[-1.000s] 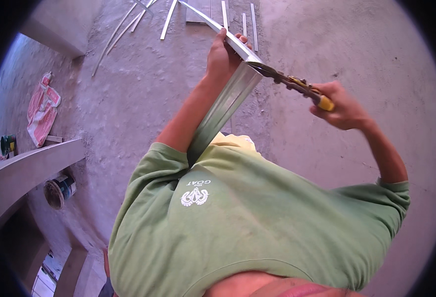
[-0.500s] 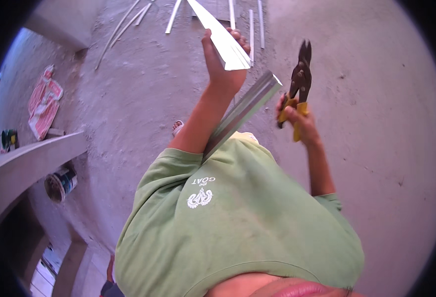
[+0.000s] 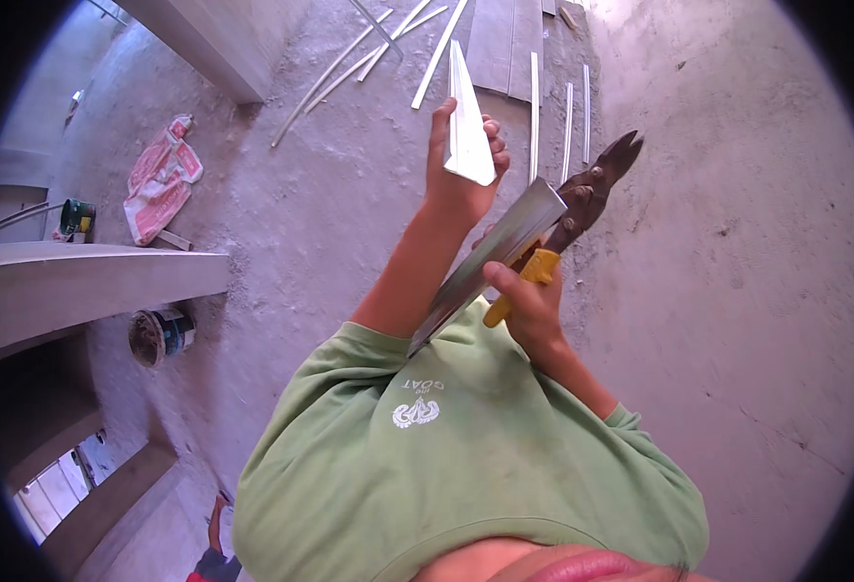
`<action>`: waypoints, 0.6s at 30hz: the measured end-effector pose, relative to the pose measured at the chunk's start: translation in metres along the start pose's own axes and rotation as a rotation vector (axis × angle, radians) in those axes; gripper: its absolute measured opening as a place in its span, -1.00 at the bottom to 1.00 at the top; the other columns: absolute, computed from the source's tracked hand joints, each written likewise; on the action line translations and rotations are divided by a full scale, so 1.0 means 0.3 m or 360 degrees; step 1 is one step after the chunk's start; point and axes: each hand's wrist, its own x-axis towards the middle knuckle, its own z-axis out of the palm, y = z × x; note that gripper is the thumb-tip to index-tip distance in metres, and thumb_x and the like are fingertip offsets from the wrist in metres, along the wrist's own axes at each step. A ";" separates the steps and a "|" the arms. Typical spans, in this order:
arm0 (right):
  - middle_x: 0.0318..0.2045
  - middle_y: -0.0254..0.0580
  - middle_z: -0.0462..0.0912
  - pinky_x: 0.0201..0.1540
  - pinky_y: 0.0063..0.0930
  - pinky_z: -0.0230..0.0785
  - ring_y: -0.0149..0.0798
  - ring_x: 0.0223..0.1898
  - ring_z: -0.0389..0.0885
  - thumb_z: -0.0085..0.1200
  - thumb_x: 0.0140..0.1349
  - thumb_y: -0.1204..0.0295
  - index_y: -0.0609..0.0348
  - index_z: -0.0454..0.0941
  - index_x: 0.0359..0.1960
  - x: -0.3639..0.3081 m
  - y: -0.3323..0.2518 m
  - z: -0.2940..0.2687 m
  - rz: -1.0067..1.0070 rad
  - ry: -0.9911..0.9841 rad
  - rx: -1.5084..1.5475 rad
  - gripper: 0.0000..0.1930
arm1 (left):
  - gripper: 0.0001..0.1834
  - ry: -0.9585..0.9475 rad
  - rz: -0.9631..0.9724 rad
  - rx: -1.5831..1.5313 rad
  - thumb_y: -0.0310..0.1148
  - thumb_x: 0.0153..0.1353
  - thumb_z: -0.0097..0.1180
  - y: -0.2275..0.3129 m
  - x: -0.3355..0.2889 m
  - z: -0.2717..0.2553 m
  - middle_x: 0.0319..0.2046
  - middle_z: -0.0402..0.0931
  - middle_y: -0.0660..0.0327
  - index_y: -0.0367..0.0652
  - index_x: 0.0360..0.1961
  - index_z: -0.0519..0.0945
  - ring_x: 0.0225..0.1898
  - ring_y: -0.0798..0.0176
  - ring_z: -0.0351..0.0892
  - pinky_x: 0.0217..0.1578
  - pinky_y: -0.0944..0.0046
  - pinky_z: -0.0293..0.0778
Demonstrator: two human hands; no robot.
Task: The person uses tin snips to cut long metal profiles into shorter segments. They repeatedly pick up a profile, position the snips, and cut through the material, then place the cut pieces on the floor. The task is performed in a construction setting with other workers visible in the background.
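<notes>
My left hand (image 3: 461, 194) is closed around a shiny metal channel (image 3: 469, 141), which points away from me. A second metal channel (image 3: 495, 254) slants from under my left upper arm up toward the right. My right hand (image 3: 535, 315) is closed on tin snips (image 3: 582, 204) with yellow handles and dark blades, the blades pointing to the far right. The right thumb lies against the second channel, and part of the snips' handles is hidden behind it. Whether the right fingers also grip that channel I cannot tell.
Several thin metal strips (image 3: 438, 53) lie on the rough concrete floor ahead, beside flat grey boards (image 3: 504, 48). To the left are a red-and-white sack (image 3: 163, 179), a low concrete ledge (image 3: 107, 281), a bucket (image 3: 162, 336) and a dark green container (image 3: 78, 218). Another person's arm (image 3: 215, 524) shows at lower left.
My right hand has brought the snips left and inward, up to the second channel, and the blades have tilted rightward. My left hand still holds its channel. The view has shifted.
</notes>
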 end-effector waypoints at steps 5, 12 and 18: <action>-0.17 -0.17 0.55 -0.05 -0.34 0.51 -0.29 -0.18 0.61 0.17 0.04 0.55 0.32 0.40 0.04 0.146 0.112 0.080 -0.0299 -0.0314 0.0536 -0.53 | -0.53 -0.0173 -0.0286 0.0198 0.04 0.34 -0.03 0.301 -0.044 -0.035 -0.45 0.45 0.25 -0.24 -0.22 0.47 -0.39 0.33 0.41 -0.30 0.35 0.40; -0.08 -0.06 0.50 -0.07 -0.30 0.54 -0.23 -0.14 0.61 -0.05 -0.04 0.70 0.32 0.41 0.04 0.312 0.159 0.157 -0.0365 -0.0487 0.0822 -0.51 | -0.47 0.0045 -0.0334 0.0588 0.10 0.34 -0.04 0.718 -0.210 -0.103 -0.32 0.44 0.13 -0.26 -0.16 0.47 -0.23 0.23 0.41 -0.22 0.30 0.39; -0.29 -0.05 0.50 -0.07 -0.23 0.52 -0.14 -0.19 0.58 -0.06 -0.14 0.51 0.39 0.40 -0.08 0.656 0.012 0.139 -0.0322 -0.0283 0.0520 -0.52 | -0.38 0.0132 0.0556 0.0935 0.25 0.27 -0.08 0.946 -0.117 -0.090 -0.04 0.50 0.09 -0.18 -0.25 0.57 0.26 -0.05 0.29 0.18 -0.13 0.27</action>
